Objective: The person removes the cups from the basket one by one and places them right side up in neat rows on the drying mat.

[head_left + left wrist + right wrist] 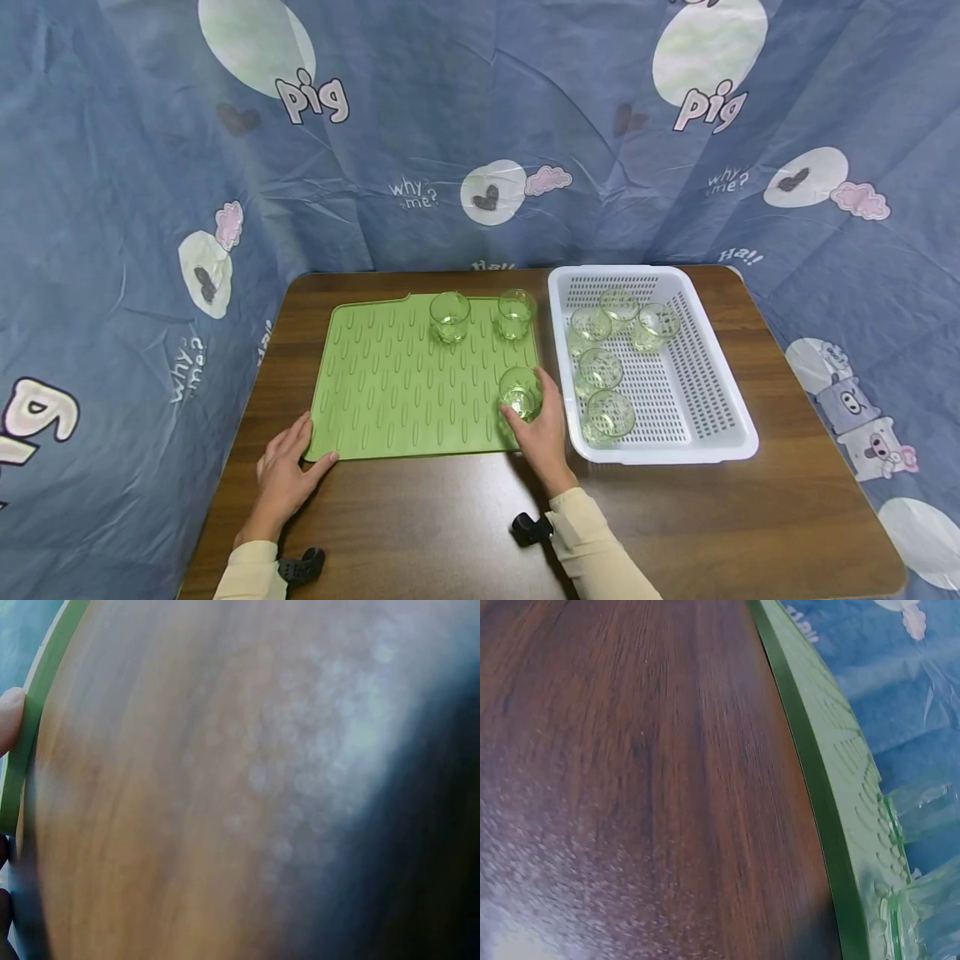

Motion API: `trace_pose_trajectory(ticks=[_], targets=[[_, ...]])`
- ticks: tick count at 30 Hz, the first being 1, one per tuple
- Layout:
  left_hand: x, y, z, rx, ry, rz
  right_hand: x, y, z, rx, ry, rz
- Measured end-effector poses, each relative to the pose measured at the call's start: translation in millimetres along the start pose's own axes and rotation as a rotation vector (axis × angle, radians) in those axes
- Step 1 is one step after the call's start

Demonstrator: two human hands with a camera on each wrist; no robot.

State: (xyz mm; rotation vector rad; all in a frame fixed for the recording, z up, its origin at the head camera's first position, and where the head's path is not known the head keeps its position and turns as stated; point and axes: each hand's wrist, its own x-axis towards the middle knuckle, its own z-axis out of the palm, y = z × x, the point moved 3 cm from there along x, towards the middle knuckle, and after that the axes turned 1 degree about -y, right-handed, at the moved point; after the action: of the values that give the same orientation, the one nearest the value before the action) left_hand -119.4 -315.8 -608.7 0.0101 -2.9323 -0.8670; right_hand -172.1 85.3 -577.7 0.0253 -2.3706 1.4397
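In the head view my right hand (pixel 545 429) grips a clear drinking glass (pixel 519 392), thumb and fingers around its side, at the right part of the green ridged mat (pixel 405 375). My left hand (pixel 286 475) lies at the mat's front left corner, fingers extended along the left side and thumb at the front edge. In the left wrist view a fingertip touches the mat's rim (pixel 30 727). Two more glasses stand at the back of the mat, one glass (pixel 450 318) left of the other glass (pixel 516 315). The right wrist view shows glasses (pixel 922 814) on the mat, partly cut off.
To the right of the mat stands a white perforated basket (pixel 720 400) with several clear glasses (pixel 609 414) along its left and back parts. Everything rests on a brown wooden table (pixel 420 525). A blue printed cloth (pixel 420 100) hangs behind it.
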Motion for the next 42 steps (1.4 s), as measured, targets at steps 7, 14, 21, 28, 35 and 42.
trace_pose_trajectory(ticks=[7, 14, 21, 28, 35, 42], targets=[[0.3, 0.6, 0.0, -0.008, -0.004, 0.001, 0.5, 0.7, -2.3, 0.019, 0.004, 0.007], [-0.1, 1.7, 0.0, -0.017, -0.012, 0.0, 3.3, -0.7, -1.5, -0.012, 0.008, -0.039], [0.5, 0.5, 0.0, -0.024, -0.009, 0.003, 2.6, 0.6, 5.2, -0.032, -0.024, -0.071], [0.0, 0.9, -0.7, -0.017, -0.013, 0.004, 2.5, 0.5, 6.9, -0.06, -0.034, -0.085], [-0.5, 3.0, -1.5, -0.018, -0.014, 0.008, 3.7, -2.1, 5.8, -0.068, -0.035, -0.082], [0.9, 3.0, -1.7, -0.022, -0.02, 0.003, 3.8, -1.8, 8.0, -0.046, -0.063, -0.062]])
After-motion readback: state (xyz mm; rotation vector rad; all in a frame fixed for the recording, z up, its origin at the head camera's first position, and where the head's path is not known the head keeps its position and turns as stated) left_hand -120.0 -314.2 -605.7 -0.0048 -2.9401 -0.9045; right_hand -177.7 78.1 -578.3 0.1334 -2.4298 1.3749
